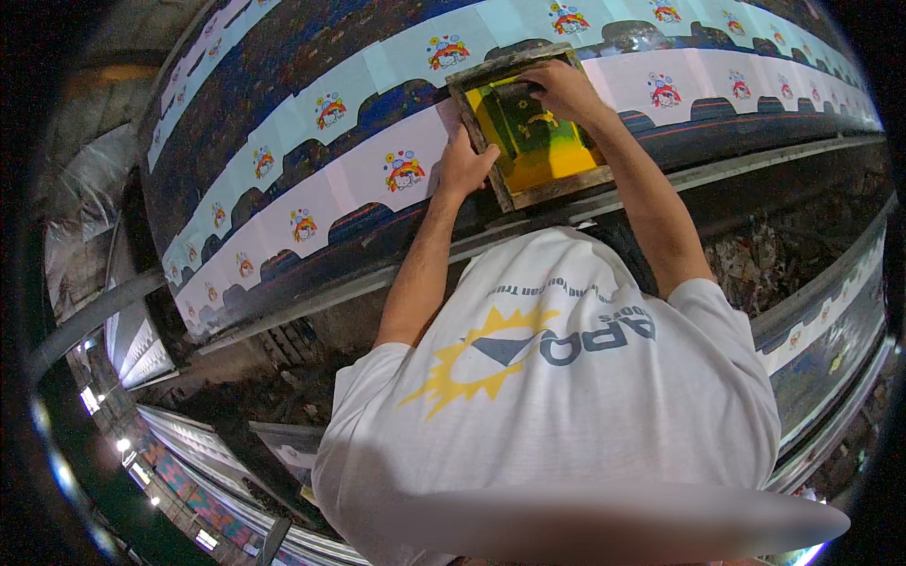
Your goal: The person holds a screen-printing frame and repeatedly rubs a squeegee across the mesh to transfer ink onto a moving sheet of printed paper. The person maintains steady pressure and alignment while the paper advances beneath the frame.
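Observation:
A wooden-framed printing screen (552,195) lies tilted on the long table over the lower row of cut fabric pieces. Its mesh (557,167) is smeared with yellow ink, and a dark patch covers its upper middle. My left hand (464,166) grips the left side of the frame, thumb lying over the wood. Over the frame's upper part, my right hand (564,91) has its fingers bent down inside; what they hold, if anything, is hard to make out. White fabric pieces (363,162) with a colourful cartoon print flank the frame.
The long, dark, ink-stained table (377,94) carries rows of white and pale blue printed pieces (396,58). A rail (746,172) runs along its near edge. Behind me stands another table (830,325) with printed pieces; scraps (755,259) litter the floor between.

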`<act>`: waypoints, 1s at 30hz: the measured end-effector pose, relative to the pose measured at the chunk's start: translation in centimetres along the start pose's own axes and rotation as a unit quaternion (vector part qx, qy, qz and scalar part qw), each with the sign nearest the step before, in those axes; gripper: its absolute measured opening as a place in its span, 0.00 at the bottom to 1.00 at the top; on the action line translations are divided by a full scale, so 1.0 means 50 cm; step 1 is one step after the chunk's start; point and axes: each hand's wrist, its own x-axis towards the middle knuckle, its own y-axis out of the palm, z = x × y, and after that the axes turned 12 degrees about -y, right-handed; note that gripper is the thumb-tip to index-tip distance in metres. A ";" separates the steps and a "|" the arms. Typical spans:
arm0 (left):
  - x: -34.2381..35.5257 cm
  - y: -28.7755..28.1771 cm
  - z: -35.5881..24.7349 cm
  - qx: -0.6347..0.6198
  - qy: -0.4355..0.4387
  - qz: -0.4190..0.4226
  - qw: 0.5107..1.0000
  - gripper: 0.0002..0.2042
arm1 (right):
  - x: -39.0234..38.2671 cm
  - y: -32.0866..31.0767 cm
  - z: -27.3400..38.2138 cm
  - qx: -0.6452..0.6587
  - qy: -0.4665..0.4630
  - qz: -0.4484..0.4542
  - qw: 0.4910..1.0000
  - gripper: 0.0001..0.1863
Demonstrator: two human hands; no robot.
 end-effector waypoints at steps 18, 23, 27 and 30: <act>0.020 0.008 0.013 -0.024 -0.032 0.031 0.999 0.29 | -0.249 -0.031 0.181 0.075 0.064 -0.002 0.995 0.37; 0.037 0.045 0.013 0.002 0.121 -0.083 0.989 0.30 | -0.268 -0.057 0.158 0.070 0.039 -0.016 0.997 0.39; 0.078 0.122 -0.047 0.050 0.236 -0.140 0.960 0.32 | -0.317 -0.093 0.076 0.055 0.052 -0.020 0.997 0.39; 0.074 0.190 -0.145 -0.005 0.122 -0.058 0.991 0.33 | -0.362 -0.133 -0.021 0.059 0.057 -0.024 0.996 0.41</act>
